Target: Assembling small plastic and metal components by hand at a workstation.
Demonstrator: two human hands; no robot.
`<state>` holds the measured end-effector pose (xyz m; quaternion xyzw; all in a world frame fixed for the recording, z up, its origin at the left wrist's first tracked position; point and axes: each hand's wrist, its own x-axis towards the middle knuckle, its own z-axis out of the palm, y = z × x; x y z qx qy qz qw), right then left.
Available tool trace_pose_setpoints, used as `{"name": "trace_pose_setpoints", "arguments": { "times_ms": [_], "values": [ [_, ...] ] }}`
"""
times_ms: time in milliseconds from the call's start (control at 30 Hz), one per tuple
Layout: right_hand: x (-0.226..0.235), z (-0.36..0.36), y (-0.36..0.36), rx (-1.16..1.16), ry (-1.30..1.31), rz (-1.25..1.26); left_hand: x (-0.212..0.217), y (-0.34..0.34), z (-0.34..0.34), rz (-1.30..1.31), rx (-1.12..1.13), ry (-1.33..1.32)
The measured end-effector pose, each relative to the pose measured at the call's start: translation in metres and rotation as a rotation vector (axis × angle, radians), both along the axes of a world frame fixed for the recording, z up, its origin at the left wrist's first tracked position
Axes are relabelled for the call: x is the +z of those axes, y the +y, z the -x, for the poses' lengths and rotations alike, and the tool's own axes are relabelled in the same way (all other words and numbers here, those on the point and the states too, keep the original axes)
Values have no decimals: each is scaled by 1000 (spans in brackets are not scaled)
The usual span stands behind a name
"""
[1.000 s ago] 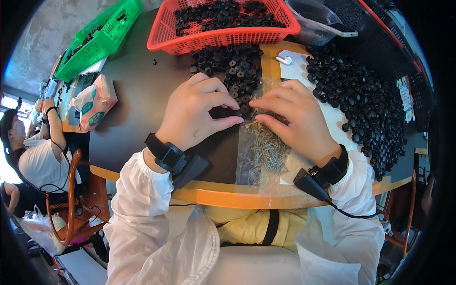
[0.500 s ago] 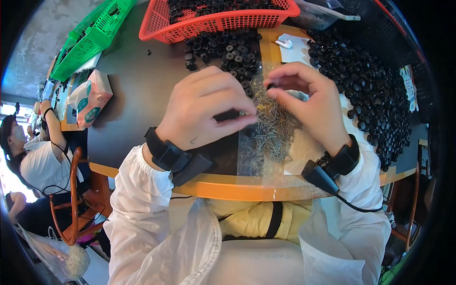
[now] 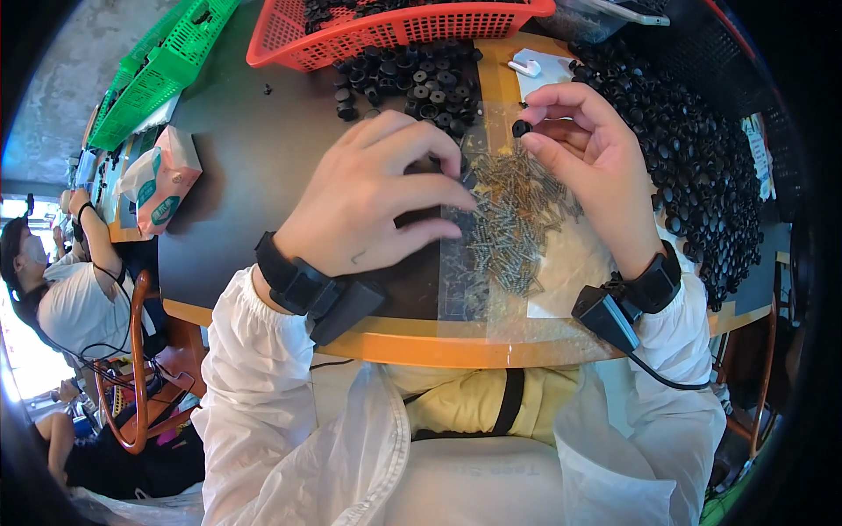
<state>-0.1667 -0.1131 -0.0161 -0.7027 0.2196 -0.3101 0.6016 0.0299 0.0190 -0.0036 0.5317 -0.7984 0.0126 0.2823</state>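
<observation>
A small round black plastic part point(image 3: 522, 129) is pinched between the thumb and fingertips of my right hand point(image 3: 596, 149), held above the far side of the screws. My left hand point(image 3: 373, 193) is open at the left edge of the screw pile, its thumb and fingers apart, with nothing visible in them. Loose metal screws point(image 3: 509, 241) lie heaped on a clear plastic sheet between and below the hands. Beyond my left hand sits a cluster of black knob-like parts point(image 3: 430, 83), some with a hole in the middle. Many glossy black round caps point(image 3: 702, 197) spread over the table to the right.
A red plastic basket point(image 3: 403, 48) of black parts stands at the far side. Green baskets point(image 3: 145, 101) and a tissue box point(image 3: 171, 180) are at the left. A white piece point(image 3: 526, 67) lies on paper at the back. Another person point(image 3: 83, 289) sits at far left.
My left hand has spread its fingers, which were pinched together over the screws. My right hand has drawn slightly right with the black part, which now shows more fully.
</observation>
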Motion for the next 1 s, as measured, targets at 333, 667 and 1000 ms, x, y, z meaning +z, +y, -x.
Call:
{"name": "trace_pose_setpoints", "arguments": {
  "times_ms": [333,667,1000],
  "values": [
    [0,-2,2,23,-10,11,-9,-1,10,-171,-216,102],
    [-1,-1,6,121,-55,-148,-6,1,10,-48,64,394],
    [6,0,17,197,-31,-183,0,1,15,-101,192,679]
  ]
}}
